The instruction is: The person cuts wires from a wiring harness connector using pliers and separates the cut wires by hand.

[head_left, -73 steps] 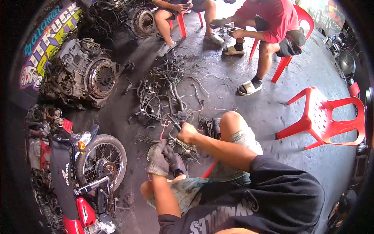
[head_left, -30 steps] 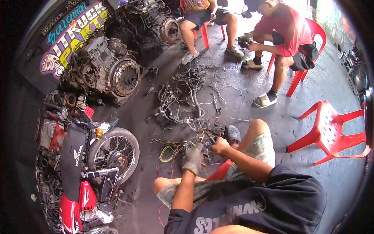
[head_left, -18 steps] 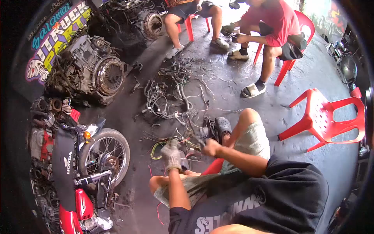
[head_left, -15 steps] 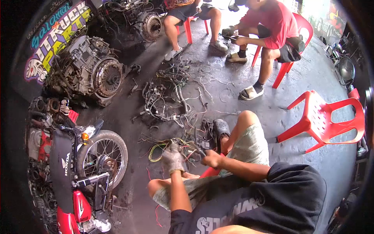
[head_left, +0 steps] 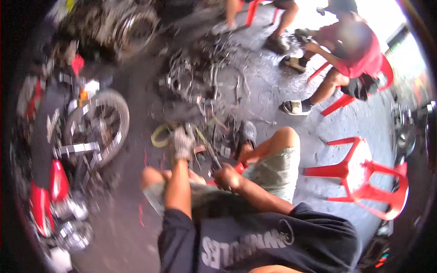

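My left hand (head_left: pixel 181 144), in a grey work glove, is closed around part of a wire bundle; a yellow-green wire loop (head_left: pixel 159 138) sticks out to its left. My bare right hand (head_left: pixel 227 177) grips the handle of a dark tool (head_left: pixel 212 157), whose long end points up and left towards the wires. The tool's exact kind is blurred. Beyond my hands, a tangled wiring harness (head_left: pixel 191 84) lies on the floor. Short cut pieces of wire and connectors lie between my feet.
A red and black motorcycle (head_left: pixel 57 179) stands at the left, with a clutch unit (head_left: pixel 135 31) behind it. An unoccupied red plastic chair (head_left: pixel 357 175) is at the right. A person in a red shirt (head_left: pixel 359 50) sits at the upper right; another person's legs (head_left: pixel 284 20) show beside them.
The head view has turned and blurred, shifting the motorcycle, harness and my hands left and the harness upward. My right hand and tool sit lower relative to my left hand.
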### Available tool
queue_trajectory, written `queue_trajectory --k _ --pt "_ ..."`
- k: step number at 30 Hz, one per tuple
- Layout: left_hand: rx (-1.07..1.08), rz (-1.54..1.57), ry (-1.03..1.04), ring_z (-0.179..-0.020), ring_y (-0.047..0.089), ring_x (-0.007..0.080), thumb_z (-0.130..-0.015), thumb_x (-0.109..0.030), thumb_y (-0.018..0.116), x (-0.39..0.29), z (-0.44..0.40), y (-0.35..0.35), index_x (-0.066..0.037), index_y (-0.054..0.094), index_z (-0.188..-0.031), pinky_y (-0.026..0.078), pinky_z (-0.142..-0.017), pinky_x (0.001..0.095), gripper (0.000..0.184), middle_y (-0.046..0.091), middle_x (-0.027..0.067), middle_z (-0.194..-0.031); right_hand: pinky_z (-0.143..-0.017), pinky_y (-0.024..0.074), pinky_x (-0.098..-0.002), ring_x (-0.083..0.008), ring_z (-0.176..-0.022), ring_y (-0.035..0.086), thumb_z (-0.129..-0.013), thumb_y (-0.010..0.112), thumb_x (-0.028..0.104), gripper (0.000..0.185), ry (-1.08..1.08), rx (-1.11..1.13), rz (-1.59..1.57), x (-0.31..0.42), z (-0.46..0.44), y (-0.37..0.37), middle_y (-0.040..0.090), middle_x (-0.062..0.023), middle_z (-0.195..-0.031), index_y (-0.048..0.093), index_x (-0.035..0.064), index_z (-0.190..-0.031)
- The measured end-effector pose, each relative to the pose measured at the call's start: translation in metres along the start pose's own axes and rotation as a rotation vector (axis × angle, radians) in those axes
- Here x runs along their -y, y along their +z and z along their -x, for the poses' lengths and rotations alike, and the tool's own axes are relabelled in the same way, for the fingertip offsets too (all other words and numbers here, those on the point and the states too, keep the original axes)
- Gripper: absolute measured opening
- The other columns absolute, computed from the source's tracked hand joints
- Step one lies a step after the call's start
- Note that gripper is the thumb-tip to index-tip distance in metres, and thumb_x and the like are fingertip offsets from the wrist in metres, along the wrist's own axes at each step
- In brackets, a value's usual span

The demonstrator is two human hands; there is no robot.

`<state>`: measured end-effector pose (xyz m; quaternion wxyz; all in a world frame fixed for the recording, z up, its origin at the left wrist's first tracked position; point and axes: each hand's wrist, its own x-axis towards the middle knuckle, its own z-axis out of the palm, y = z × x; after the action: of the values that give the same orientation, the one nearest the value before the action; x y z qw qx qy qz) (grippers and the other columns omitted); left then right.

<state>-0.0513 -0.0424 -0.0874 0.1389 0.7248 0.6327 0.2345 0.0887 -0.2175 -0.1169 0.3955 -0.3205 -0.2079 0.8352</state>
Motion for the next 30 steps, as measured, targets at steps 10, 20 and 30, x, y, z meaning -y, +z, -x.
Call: queue_trajectory --k 10,20,30 --pt "0.325 -0.152 -0.101 -0.090 0.061 0.0422 -0.093 -0.049 0.039 -0.010 -0.007 0.026 -0.004 0.066 -0.085 0.049 -0.078 0.0487 0.053 0.064 0.0238 -0.094 -0.045 0.0370 -0.0347 -0.0219 -0.049 0.051 -0.070 0.059 0.014 0.016 0.023 -0.583 0.525 0.035 0.024 0.028 0.053 -0.0126 -0.057 0.054 -0.0004 -0.071" --pt "0.068 -0.369 -0.427 -0.097 0.061 0.0396 -0.092 -0.048 0.037 0.105 -0.064 -0.058 -0.003 0.066 -0.094 0.046 -0.084 0.0506 0.054 0.063 0.0247 -0.102 -0.050 0.0358 -0.0283 -0.0124 -0.059 0.047 -0.069 0.058 -0.001 0.029 -0.045 -0.602 0.050 0.044 0.098 -0.020 0.050 -0.0009 -0.072 0.050 0.0067 -0.096" --pt "-0.498 0.423 -0.284 -0.101 0.062 0.0312 -0.092 -0.041 0.052 0.123 -0.097 -0.171 -0.001 0.063 -0.114 0.045 -0.092 0.0372 0.047 0.065 0.0156 -0.110 -0.056 0.0385 -0.0250 -0.0110 -0.063 0.047 -0.070 0.053 0.004 0.020 -0.247 -0.651 0.452 0.118 0.076 -0.013 0.052 0.0015 -0.074 0.058 0.0026 -0.090"
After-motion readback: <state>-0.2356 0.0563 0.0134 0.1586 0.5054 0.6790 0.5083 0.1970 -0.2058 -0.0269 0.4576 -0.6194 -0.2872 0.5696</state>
